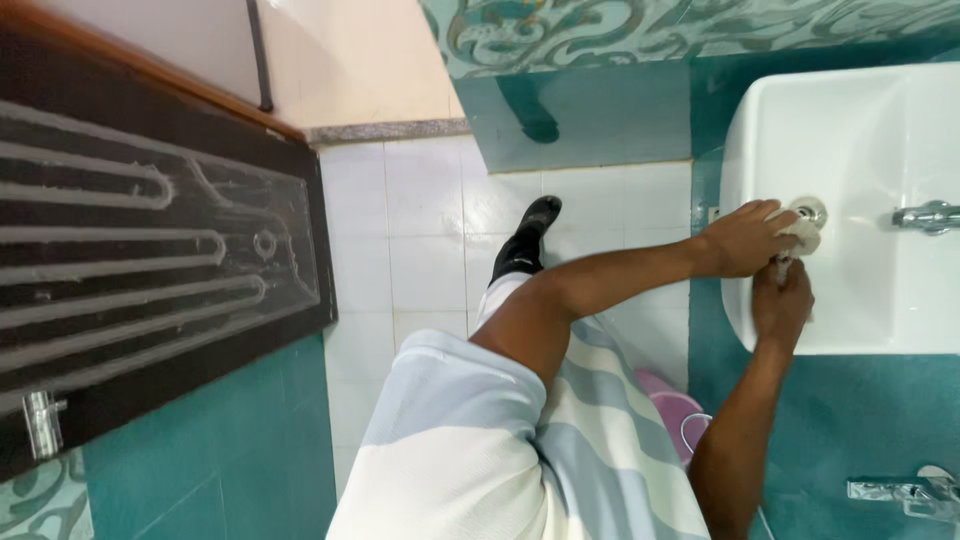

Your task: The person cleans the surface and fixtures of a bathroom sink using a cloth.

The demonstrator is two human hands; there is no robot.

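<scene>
My left hand (745, 238) reaches into a white washbasin (860, 120) and grips a small white cloth (803, 236) right beside the metal drain (810, 209). My right hand (782, 305) is just below it over the basin's rim. Its fingers are closed on the lower end of the same cloth. The two hands almost touch. A chrome tap (928, 216) juts over the basin to the right of the hands.
A dark carved door (150, 250) with a metal latch (40, 425) stands at left. White floor tiles (420, 230) hold my black-socked foot (528, 240). A pink plastic tub (668, 408) sits below the basin. A second chrome tap (905, 492) is on the teal wall.
</scene>
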